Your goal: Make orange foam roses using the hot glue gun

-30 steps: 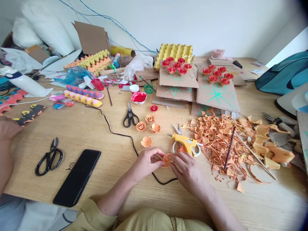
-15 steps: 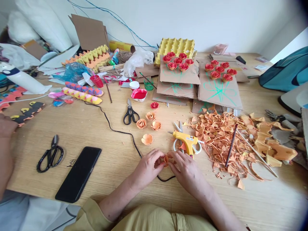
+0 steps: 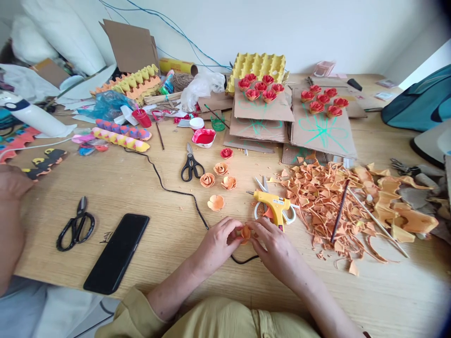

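Note:
Close to the table's near edge, my left hand (image 3: 217, 241) and my right hand (image 3: 273, 237) pinch a small orange egg-carton flower piece (image 3: 245, 233) between them, its lower side partly hidden by fingers. Just beyond lies an orange petal cup (image 3: 215, 203), with orange paper roses (image 3: 207, 180) and a single red rose (image 3: 226, 153) behind it. A yellow glue gun (image 3: 273, 202) rests by my right hand, on top of white-handled scissors (image 3: 290, 216). Its black cord (image 3: 199, 211) passes under my hands.
Orange carton scraps (image 3: 320, 202) are heaped at right, with a dark stick (image 3: 340, 211) on them. Red roses stand on cardboard sheets (image 3: 320, 136) behind. Black scissors (image 3: 190, 166), a red paint dish (image 3: 203, 137) and a phone (image 3: 116, 253) lie leftward. Another person's arm (image 3: 10, 211) rests at far left.
Both hands stay pinched on the flower piece, which has turned slightly so more of its orange side shows. The view has shifted a little; the rest lies as before.

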### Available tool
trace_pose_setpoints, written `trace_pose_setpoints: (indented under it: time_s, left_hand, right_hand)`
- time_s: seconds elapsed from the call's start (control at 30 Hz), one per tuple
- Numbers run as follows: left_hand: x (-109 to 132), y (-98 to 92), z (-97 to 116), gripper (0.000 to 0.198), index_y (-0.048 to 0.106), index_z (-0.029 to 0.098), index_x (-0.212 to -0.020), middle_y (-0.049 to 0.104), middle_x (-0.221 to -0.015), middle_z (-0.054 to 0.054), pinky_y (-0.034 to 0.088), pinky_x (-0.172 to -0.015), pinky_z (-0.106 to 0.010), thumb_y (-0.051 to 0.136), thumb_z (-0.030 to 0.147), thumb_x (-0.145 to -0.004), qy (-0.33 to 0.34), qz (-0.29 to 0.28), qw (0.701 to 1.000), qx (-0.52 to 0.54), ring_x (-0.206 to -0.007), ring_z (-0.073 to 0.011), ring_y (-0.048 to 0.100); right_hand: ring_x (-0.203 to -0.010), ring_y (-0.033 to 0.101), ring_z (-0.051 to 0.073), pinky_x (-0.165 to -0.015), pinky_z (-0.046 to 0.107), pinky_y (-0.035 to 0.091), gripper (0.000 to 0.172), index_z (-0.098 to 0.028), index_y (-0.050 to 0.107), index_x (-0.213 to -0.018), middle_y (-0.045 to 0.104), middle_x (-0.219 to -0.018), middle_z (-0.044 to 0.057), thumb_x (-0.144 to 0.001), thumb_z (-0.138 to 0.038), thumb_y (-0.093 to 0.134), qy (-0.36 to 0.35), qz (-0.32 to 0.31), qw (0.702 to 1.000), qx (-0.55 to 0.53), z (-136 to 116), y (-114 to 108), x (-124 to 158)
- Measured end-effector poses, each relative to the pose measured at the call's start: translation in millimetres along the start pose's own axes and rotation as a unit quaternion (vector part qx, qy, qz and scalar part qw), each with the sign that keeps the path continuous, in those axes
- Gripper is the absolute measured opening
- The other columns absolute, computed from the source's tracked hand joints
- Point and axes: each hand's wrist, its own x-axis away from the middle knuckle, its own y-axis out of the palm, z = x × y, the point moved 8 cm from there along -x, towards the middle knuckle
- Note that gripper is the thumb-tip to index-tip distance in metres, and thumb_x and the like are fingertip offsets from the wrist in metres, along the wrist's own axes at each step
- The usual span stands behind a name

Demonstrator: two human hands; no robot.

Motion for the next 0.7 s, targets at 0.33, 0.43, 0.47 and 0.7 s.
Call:
trace_pose_setpoints:
  time_s: [0.33, 0.43, 0.47, 0.7]
  left_hand:
    - [1.3, 4.3, 4.0, 0.017, 0.06, 0.02, -0.102, 0.065, -0.096, -0.003, 0.05, -0.076, -0.027, 0.064, 0.01, -0.089, 0.027, -0.028, 0.999, -0.035, -0.081, -0.0165, 0.063]
    - [0.6, 5.4, 7.1, 0.018, 0.06, 0.02, -0.102, 0.066, -0.097, -0.004, 0.05, -0.079, -0.028, 0.063, 0.008, -0.089, 0.045, -0.032, 0.998, -0.026, -0.088, -0.0181, 0.064]
    - [0.2, 5.3, 6.7, 0.018, 0.061, 0.02, -0.101, 0.065, -0.096, -0.004, 0.05, -0.078, -0.027, 0.063, 0.007, -0.088, 0.041, -0.031, 0.999, -0.019, -0.087, -0.0177, 0.063]
    - [-1.2, 4.6, 1.9, 0.024, 0.063, 0.019, -0.098, 0.064, -0.089, 0.0, 0.047, -0.068, -0.024, 0.064, 0.001, -0.083, -0.005, -0.009, 1.0, 0.018, -0.071, -0.0128, 0.059]
  right_hand:
    - [-0.094, 0.064, 0.025, -0.084, 0.042, 0.055, 0.023, -0.02, 0.059, -0.106, 0.062, -0.101, 0.011, -0.099, -0.006, 0.042, -0.017, -0.004, 0.999, 0.036, -3.7, -2.4, 0.4]
    - [-0.094, 0.065, 0.026, -0.083, 0.042, 0.056, 0.024, -0.02, 0.059, -0.11, 0.064, -0.102, 0.011, -0.098, -0.006, 0.043, -0.026, -0.003, 0.998, 0.055, -5.0, -0.7, 0.5]
    - [-0.094, 0.066, 0.026, -0.082, 0.042, 0.056, 0.025, -0.02, 0.059, -0.111, 0.064, -0.102, 0.011, -0.097, -0.006, 0.044, -0.028, -0.002, 0.998, 0.054, -5.3, -0.6, 0.7]
    - [-0.088, 0.067, 0.025, -0.077, 0.04, 0.057, 0.016, -0.021, 0.059, -0.1, 0.066, -0.096, 0.008, -0.094, -0.007, 0.054, -0.023, 0.001, 1.0, 0.022, -3.1, -2.1, 3.0]
